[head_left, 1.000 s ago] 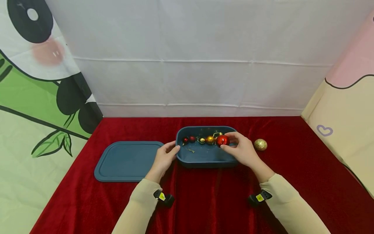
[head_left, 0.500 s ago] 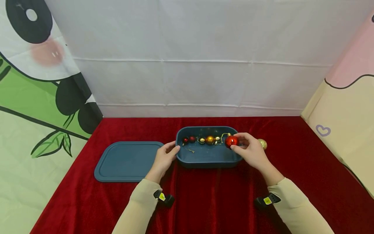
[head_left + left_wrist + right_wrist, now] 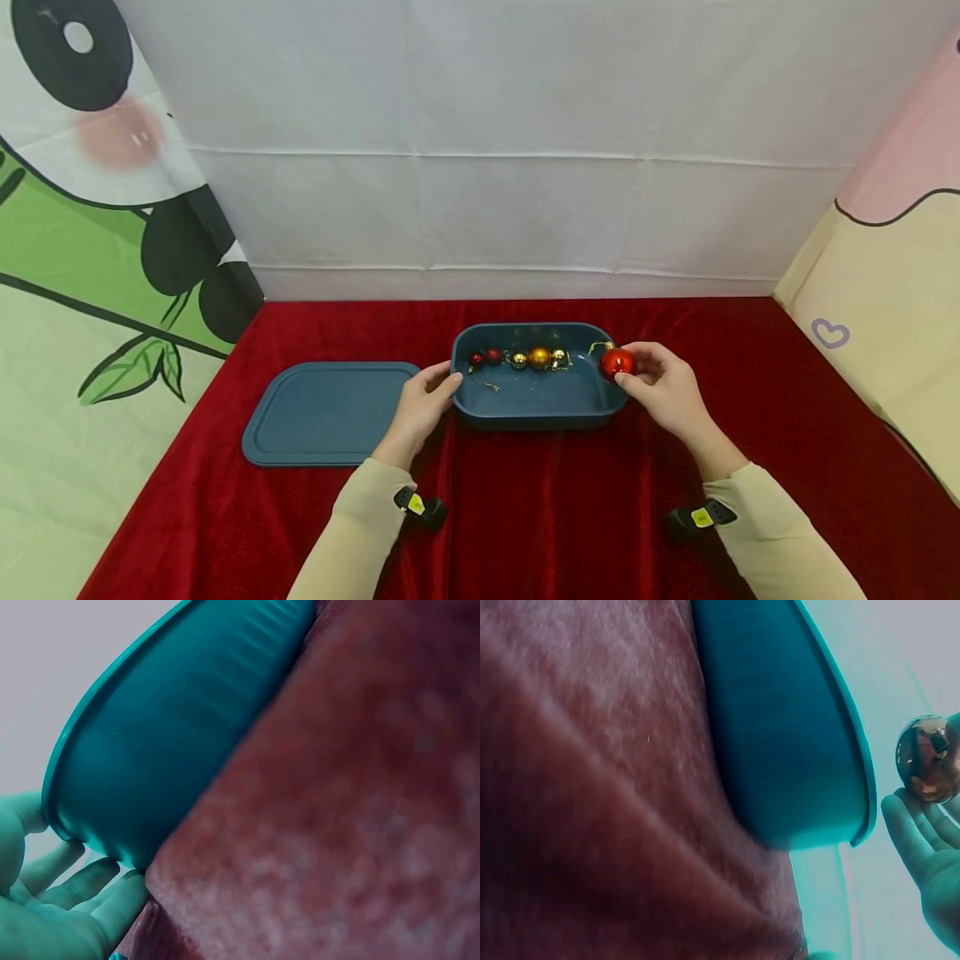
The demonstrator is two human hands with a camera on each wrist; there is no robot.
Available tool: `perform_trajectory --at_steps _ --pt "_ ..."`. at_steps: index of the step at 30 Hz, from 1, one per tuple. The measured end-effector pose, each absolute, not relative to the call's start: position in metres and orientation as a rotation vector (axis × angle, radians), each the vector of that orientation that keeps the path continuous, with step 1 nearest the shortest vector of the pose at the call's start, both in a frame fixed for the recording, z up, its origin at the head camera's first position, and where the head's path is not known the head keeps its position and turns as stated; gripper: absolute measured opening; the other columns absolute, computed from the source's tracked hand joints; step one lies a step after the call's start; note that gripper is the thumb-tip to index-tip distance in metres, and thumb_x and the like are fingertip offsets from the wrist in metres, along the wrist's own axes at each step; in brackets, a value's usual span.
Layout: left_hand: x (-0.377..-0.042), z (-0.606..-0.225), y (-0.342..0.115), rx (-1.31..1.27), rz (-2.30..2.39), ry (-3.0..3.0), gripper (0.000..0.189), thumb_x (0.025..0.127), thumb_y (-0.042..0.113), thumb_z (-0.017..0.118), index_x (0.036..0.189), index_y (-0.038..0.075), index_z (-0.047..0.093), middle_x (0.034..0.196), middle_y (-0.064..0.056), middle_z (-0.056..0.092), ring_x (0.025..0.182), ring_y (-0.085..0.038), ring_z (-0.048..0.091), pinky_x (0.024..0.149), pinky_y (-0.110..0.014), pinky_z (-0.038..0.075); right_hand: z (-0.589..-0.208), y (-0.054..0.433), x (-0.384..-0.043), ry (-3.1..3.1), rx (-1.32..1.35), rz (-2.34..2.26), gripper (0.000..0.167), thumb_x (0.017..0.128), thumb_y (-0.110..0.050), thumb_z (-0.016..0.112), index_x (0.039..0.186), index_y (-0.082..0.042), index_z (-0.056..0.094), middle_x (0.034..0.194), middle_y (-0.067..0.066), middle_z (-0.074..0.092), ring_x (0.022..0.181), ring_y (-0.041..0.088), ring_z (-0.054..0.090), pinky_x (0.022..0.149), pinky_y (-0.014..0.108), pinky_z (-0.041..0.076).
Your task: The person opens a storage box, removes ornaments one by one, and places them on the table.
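My right hand (image 3: 667,392) pinches a shiny red Christmas bauble (image 3: 617,364) with a gold cap and string, over the right rim of a blue box (image 3: 540,406). In the right wrist view the bauble (image 3: 924,761) is up off the cloth, apart from the box wall (image 3: 795,750). Thumb and fingers of my left hand (image 3: 418,408) grip the box's left end; the left wrist view has those fingers (image 3: 124,907) against its outer wall. Inside, a row of smaller baubles includes a dark red one (image 3: 492,357), an amber one (image 3: 539,358) and a pale gold one (image 3: 558,356).
Left of the box, a flat blue lid (image 3: 322,417) lies on the red velvet cloth (image 3: 517,508), partly behind my left hand. A white cloth backdrop (image 3: 480,217) rises behind the table, with printed sheets at both sides.
My right hand has carried the red bauble rightward, from over the box's inside to its right rim. A glittery gold ball on the cloth is now hidden behind that hand. The left hand stays put.
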State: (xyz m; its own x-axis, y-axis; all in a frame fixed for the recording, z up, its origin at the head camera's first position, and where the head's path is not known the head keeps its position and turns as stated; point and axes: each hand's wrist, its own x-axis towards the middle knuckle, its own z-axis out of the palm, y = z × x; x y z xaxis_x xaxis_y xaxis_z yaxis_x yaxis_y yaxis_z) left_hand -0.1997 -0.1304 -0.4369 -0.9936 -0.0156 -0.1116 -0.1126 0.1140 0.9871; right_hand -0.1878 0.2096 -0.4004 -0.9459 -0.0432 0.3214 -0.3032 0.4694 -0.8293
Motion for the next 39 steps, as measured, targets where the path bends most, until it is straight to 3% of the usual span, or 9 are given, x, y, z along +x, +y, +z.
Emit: perform_trajectory --at_steps 7,14,19,24,28,39 --pt "-0.2 -0.438 -0.132 -0.125 2.036 2.282 0.044 0.094 0.026 0.06 0.133 0.009 0.053 0.13 -0.014 0.057 0.115 -0.025 0.057 0.098 -0.041 0.049 -0.404 0.224 -0.185 -2.45 0.246 1.463 0.036 0.081 -0.004 0.071 0.115 0.002 0.059 0.097 0.012 0.064 0.075 -0.004 0.056 0.063 0.011 0.049" --pt "-0.196 -0.43 -0.133 -0.126 2.023 2.262 0.046 0.094 0.026 0.059 0.136 0.008 0.051 0.132 -0.015 0.055 0.117 -0.027 0.055 0.099 -0.041 0.048 -0.408 0.237 -0.182 -2.496 0.262 1.437 0.044 0.083 -0.004 0.069 0.125 0.001 0.056 0.11 0.024 0.063 0.082 -0.01 0.052 0.068 0.006 0.048" --pt "-0.192 -0.423 -0.132 -0.116 2.025 2.248 0.047 0.095 0.024 0.058 0.137 0.004 0.049 0.133 -0.018 0.053 0.119 -0.029 0.054 0.1 -0.042 0.047 -0.41 0.245 -0.182 -2.496 0.265 1.422 0.047 0.083 -0.003 0.07 0.127 0.001 0.055 0.112 0.024 0.063 0.084 -0.012 0.053 0.07 0.005 0.048" --pt "-0.198 -0.435 -0.133 -0.114 2.051 2.26 0.045 0.094 0.026 0.059 0.135 0.008 0.052 0.131 -0.015 0.056 0.117 -0.026 0.056 0.099 -0.04 0.048 -0.409 0.253 -0.179 -2.468 0.273 1.394 0.045 0.081 -0.002 0.071 0.123 0.003 0.056 0.1 -0.002 0.066 0.081 -0.011 0.055 0.068 0.006 0.049" --pt "-0.197 -0.435 -0.133 -0.109 2.062 2.259 0.044 0.094 0.025 0.06 0.134 0.007 0.053 0.131 -0.016 0.056 0.116 -0.026 0.056 0.098 -0.04 0.049 -0.408 0.26 -0.178 -2.454 0.264 1.377 0.043 0.081 -0.002 0.071 0.121 0.003 0.057 0.092 -0.026 0.057 0.08 -0.011 0.056 0.068 0.006 0.048" --pt "-0.196 -0.433 -0.135 -0.101 2.073 2.232 0.044 0.094 0.024 0.06 0.134 0.007 0.052 0.132 -0.016 0.055 0.118 -0.028 0.056 0.098 -0.04 0.049 -0.411 0.283 -0.176 -2.483 0.215 1.321 0.047 0.081 -0.003 0.072 0.124 0.003 0.054 0.096 -0.03 0.054 0.083 -0.014 0.054 0.067 0.005 0.048"
